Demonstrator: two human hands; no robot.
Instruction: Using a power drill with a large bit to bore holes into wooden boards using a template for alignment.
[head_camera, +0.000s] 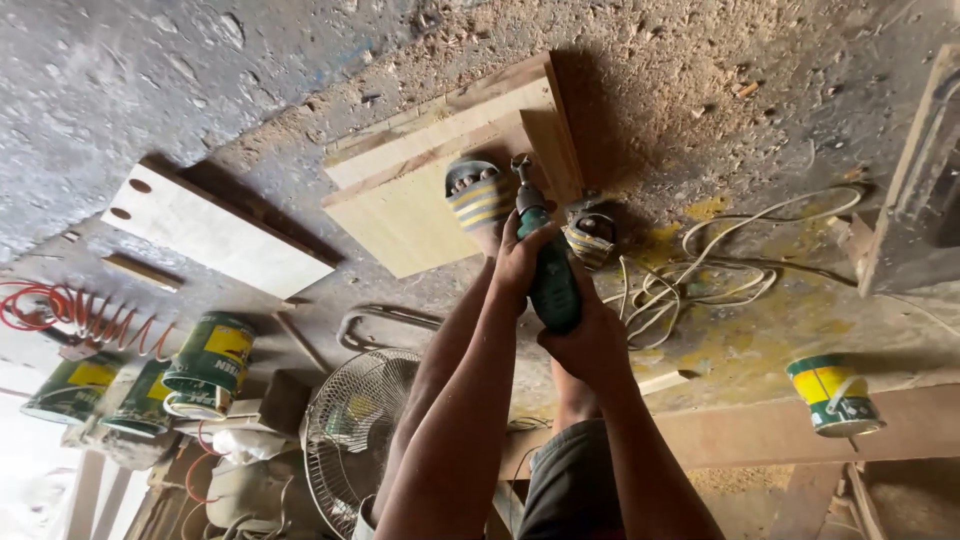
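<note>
Two hands clamp a green drill (550, 275) — left hand (520, 258) fingers wrapped high, right hand (590, 345) low — bit on wooden board (420, 200) under sandaled foot (478, 200).

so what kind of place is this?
Most likely a small woodworking shop. Both hands, left hand and right hand, grip a green power drill over a wooden panel pinned underfoot; sawdust covers the concrete floor, paint cans stand nearby.

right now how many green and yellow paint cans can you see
4: three paint cans clustered at left, one alone at right. More may be hidden in the clutter.
</note>
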